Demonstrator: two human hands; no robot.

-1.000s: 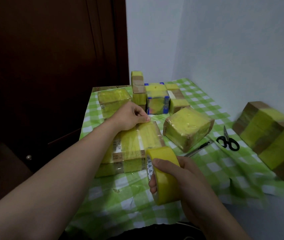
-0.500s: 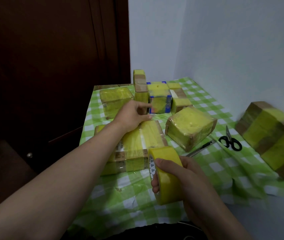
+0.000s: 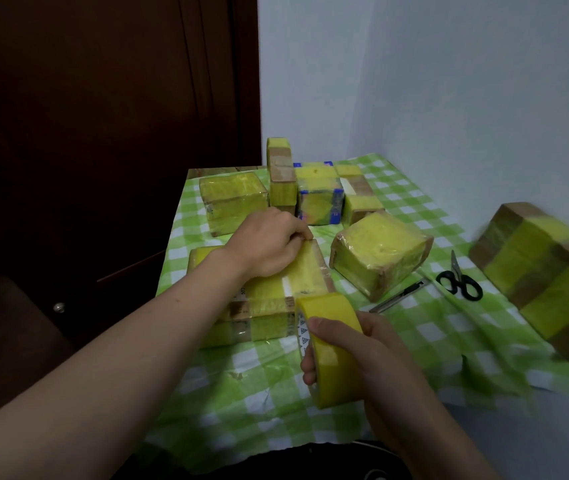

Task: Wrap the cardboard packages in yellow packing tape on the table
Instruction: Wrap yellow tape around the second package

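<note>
**Inspection: taping station, one package in hand**

The work surface is a table under a green checked cloth [image 3: 241,393], set in a corner between a dark wooden door [image 3: 103,133] and a pale wall [image 3: 449,81].

The flat package [image 3: 297,282] lies near the front centre of the table. Most of its top and front carry yellow tape, with bare cardboard bands and a printed label still showing. The left hand [image 3: 269,247] rests on its top. The fingers are curled onto the far top edge, with thumb and forefinger tips closed together there. Whether a tape end sits between them cannot be told.

The right hand [image 3: 362,355] grips the tape roll [image 3: 328,310], thumb across the outer face and fingers curled in around the core. The roll is held on edge just in front of the flat package's near right corner.

Other packages, all showing yellow tape:
- A cube package [image 3: 380,251] sits tilted just right of the flat one.
- A squat package [image 3: 234,199] lies at the far left.
- An upright package [image 3: 281,174] stands beside a blue-cornered package [image 3: 317,195].
- Small packages [image 3: 359,202] sit to the right of that.
- A long package [image 3: 546,275], banded yellow and brown, is at the right edge and blurred.

Scissors [image 3: 460,285] and a utility knife [image 3: 397,297] lie on the cloth between the cube and the long package.
</note>
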